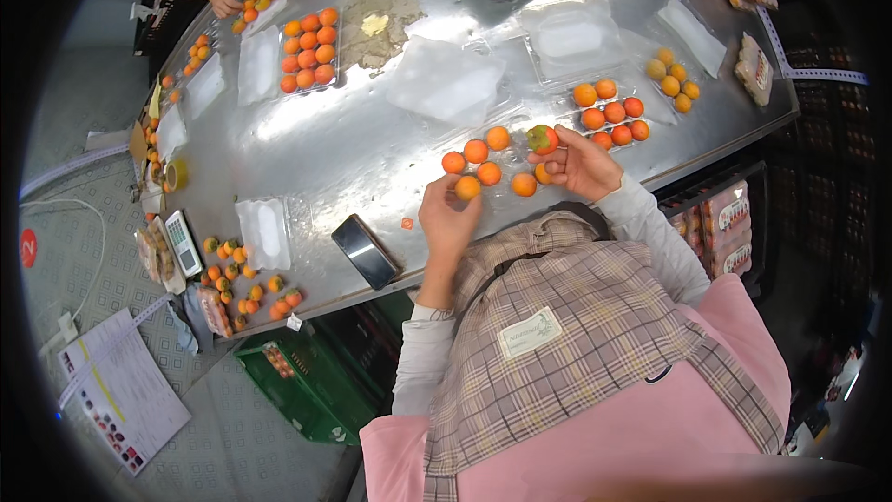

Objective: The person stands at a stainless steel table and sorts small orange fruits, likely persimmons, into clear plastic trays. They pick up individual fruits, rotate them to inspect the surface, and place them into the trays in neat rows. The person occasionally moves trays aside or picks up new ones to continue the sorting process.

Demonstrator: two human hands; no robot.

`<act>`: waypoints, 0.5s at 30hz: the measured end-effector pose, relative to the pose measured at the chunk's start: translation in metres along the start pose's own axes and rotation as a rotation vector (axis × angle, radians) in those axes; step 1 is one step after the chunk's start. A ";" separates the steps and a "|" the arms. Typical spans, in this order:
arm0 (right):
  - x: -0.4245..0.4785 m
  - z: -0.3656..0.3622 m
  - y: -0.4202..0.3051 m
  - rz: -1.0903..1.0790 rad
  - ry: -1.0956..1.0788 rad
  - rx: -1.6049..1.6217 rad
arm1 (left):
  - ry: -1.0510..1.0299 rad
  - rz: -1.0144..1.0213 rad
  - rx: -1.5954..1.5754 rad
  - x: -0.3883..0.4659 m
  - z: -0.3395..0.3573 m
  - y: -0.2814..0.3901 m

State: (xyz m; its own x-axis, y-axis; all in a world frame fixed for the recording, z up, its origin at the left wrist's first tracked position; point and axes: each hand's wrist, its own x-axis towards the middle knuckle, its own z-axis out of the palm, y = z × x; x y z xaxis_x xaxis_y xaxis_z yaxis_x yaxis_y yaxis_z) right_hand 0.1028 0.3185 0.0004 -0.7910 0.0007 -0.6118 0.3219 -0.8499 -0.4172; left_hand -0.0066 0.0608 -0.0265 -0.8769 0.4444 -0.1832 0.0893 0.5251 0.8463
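Note:
My left hand [449, 216] has its thumb and fingers around an orange persimmon-like fruit [467, 187] at the near left of a loose group on the metal table. Between the thumb and fingers of my right hand [580, 162] is a fruit with a green calyx [541, 139], calyx facing up. Another fruit [543, 173] lies under the right fingers, beside one more [524, 185]. Several orange fruits [489, 173] sit between my hands, with clear plastic around them. Right of my hands, a clear tray holds rows of fruits [614, 112].
A filled clear tray [308, 51] and white liners [446, 80] lie farther back. A phone [366, 252], a calculator [182, 242] and loose fruits [231, 271] are at left. A green crate [313, 380] stands below the edge. A co-worker's hand [227, 0] touches fruits at the far left.

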 end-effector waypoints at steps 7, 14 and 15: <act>0.000 -0.008 0.010 0.099 -0.167 0.250 | -0.193 -0.474 -1.061 -0.011 -0.009 0.014; -0.001 -0.009 0.022 0.135 -0.285 0.385 | -0.329 -0.521 -1.262 -0.014 -0.012 0.026; -0.002 -0.008 0.023 0.139 -0.262 0.403 | -0.332 -0.520 -1.266 -0.015 -0.013 0.027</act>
State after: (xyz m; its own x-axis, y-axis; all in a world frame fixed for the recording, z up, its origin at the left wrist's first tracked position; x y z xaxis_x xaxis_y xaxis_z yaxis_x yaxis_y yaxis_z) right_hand 0.1152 0.3033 -0.0131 -0.8754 -0.2156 -0.4325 0.2481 -0.9685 -0.0193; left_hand 0.0025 0.0590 0.0054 -0.5109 0.6456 -0.5676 -0.8414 -0.2401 0.4842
